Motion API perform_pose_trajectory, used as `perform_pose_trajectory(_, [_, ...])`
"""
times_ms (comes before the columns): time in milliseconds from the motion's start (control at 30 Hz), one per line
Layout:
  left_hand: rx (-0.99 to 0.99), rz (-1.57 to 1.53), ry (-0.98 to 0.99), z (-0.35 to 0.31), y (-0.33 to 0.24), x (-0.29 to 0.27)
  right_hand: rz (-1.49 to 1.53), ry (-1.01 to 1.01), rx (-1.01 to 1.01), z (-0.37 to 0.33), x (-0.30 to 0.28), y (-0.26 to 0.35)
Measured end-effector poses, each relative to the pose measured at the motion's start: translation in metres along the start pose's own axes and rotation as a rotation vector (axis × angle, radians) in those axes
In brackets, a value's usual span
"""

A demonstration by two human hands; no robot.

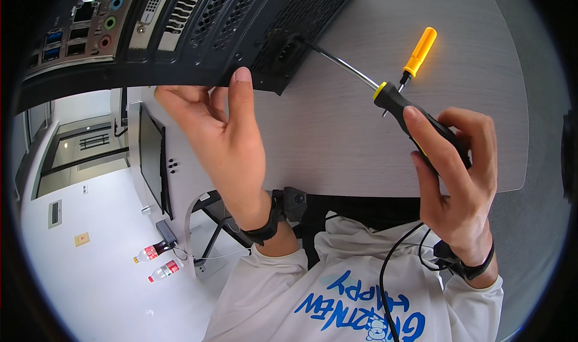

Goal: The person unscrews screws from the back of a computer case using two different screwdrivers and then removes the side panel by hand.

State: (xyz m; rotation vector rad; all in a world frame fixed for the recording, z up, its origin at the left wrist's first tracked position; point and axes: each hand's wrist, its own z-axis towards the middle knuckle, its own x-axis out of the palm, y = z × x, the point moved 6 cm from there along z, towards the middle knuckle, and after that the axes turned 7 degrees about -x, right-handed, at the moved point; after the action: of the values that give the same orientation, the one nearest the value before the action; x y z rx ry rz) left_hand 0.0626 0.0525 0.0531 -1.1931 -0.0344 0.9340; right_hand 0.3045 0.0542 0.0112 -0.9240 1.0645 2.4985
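Observation:
A black computer case [174,65] fills the upper left, its back panel of ports, slot covers and mesh facing me. My left hand [232,137] grips the case's near edge, thumb on the panel and the other fingers partly hidden beneath. In my right hand [460,167] is a screwdriver [394,101] with a black and yellow handle, fingers wrapped round it. Its metal shaft slants up and left to the case's right-hand corner, beside the power socket [286,52]. The tip is dark against the panel, so I cannot tell whether it sits in a screw.
On the grey wood-grain table [337,149] lies a second screwdriver [421,52] with a yellow handle, right of the case. A monitor [153,155] stands at left. Two bottles [155,251] are at lower left. A black cable [385,276] hangs across my shirt.

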Motion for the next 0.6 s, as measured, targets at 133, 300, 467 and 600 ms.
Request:
perform_pose_trajectory(133, [0.011,0.02,-0.011,0.001,0.001,-0.001,-0.219,-0.1,-0.136,0.001,-0.002,0.001])
perform_pose_trajectory(300, [-0.007,0.048,-0.013,0.001,0.002,-0.002,-0.382,-0.14,-0.293,0.004,-0.004,0.014])
perform_pose_trajectory(467, [-0.009,0.056,-0.032,0.0,-0.001,-0.001,-0.131,-0.159,-0.162,-0.002,-0.001,-0.006])
perform_pose_trajectory(600, [-0.013,0.052,-0.039,-0.001,-0.002,-0.002,0.078,-0.184,-0.039,-0.001,-0.004,-0.009])
